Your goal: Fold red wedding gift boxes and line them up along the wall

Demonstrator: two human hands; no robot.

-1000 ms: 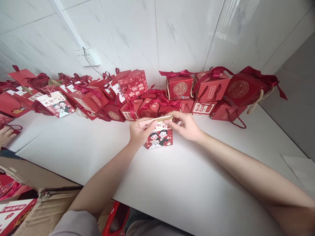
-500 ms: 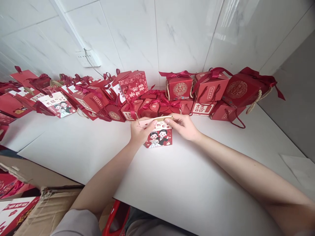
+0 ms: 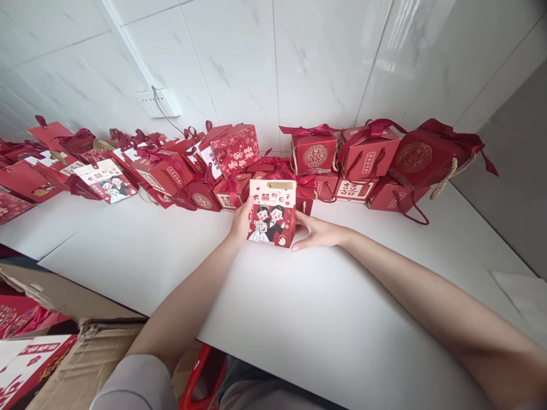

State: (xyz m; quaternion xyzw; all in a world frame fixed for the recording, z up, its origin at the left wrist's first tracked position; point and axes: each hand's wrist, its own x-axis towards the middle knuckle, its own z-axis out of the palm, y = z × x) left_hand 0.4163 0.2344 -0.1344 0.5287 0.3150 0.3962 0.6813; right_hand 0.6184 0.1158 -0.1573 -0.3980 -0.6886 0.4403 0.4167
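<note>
An upright wedding favor box (image 3: 271,225) stands near the middle of the white table. Its front is printed with a cartoon bride and groom on red, under a cream band of Chinese characters, and a gold strip runs along the top. My left hand (image 3: 242,222) is closed against its left side, with the fingertips hidden behind the box. On the opposite side, my right hand (image 3: 319,231) grips the lower right edge, thumb near the front corner and fingers along the side. Close behind, a red box with a ribbon (image 3: 233,191) is partly covered.
Red gift boxes with ribbons and rope handles (image 3: 316,155) line the tiled wall in stacks. Flatter red and white bags (image 3: 111,181) crowd the left. A torn cardboard carton (image 3: 85,364) with more packages sits lower left, beside a red stool (image 3: 197,376). A wall socket (image 3: 159,103) is above.
My hands have left the box's top edge and moved down to its sides. The box now stands taller in view, its front and gold strip uncovered. The camera view has shifted slightly.
</note>
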